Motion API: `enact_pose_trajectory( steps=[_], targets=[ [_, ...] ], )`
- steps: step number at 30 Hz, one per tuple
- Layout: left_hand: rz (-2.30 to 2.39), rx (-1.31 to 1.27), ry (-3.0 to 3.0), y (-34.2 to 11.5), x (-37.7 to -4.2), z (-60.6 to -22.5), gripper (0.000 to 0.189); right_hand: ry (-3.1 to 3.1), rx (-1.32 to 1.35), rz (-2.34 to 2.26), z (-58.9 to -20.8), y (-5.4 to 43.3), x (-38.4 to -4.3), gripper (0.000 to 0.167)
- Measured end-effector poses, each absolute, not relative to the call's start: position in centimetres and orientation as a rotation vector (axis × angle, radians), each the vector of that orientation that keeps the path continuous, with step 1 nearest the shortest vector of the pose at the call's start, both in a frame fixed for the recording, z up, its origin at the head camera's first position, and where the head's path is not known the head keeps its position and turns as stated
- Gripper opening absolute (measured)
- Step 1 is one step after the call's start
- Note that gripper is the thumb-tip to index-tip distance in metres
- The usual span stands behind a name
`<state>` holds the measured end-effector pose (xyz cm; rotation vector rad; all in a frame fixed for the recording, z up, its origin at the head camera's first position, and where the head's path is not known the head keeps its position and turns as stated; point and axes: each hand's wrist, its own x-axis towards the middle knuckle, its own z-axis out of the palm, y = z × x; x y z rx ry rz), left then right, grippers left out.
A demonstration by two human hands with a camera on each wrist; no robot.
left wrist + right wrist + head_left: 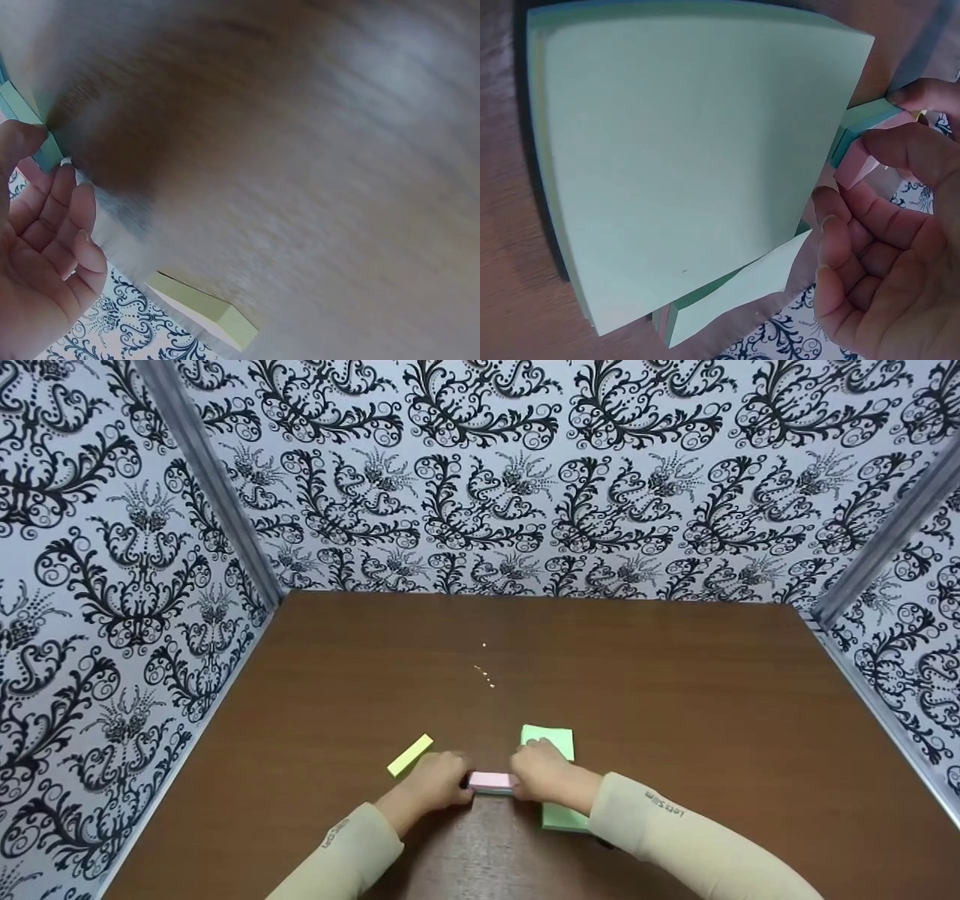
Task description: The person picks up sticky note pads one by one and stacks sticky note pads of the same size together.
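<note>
Between the two hands is a small stack of narrow sticky note pads (491,780), pink on top in the head view, with teal and green layers showing in the wrist views. My left hand (442,778) pinches its left end with thumb and fingertips. The opposite end is gripped by my right hand (544,771), whose thumb presses on the pink layer in the right wrist view. Close by the right hand lies a large pale green sticky note pad (690,165). Beyond it is another green pad (551,739) with its top sheet (739,289) curling up.
A narrow yellow sticky note pad (410,755) lies on the brown table (675,682), left of and beyond the left hand. Small white specks (486,673) are scattered farther back. Patterned walls (495,495) enclose the table at the back and sides.
</note>
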<state>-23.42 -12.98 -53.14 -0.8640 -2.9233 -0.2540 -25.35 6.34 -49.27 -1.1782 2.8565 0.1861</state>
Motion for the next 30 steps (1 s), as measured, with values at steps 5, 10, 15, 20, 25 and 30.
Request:
enact_pose_trajectory(
  steps=[5,10,15,20,25,30],
  targets=[
    [-0.25,-0.859,-2.925,-12.9,-23.5,-53.1,0.019,2.875,-1.217,0.192,-49.3,6.3,-25.3,0.031],
    [-0.256,-0.853,-2.942,-12.8,-23.5,-53.0,0.018,2.868,-1.192,0.209,-49.3,6.2,-25.2,0.028],
    [-0.239,-0.846,-2.958,-12.7,-23.5,-53.0,0.017,2.836,-1.167,0.289,-49.3,6.2,-25.0,0.029],
    [-0.253,-0.851,-2.968,-12.8,-23.6,-53.0,0.017,2.843,-1.205,0.287,-49.5,6.2,-25.0,0.03],
    [-0.381,-0.866,-3.042,-13.5,-23.7,-52.5,0.014,2.834,-1.21,0.282,-49.7,6.1,-25.1,0.027],
    [-0.502,-0.854,-3.113,-14.3,-23.6,-51.8,0.011,2.833,-1.187,0.293,-49.8,5.9,-25.1,0.026]
  ],
)
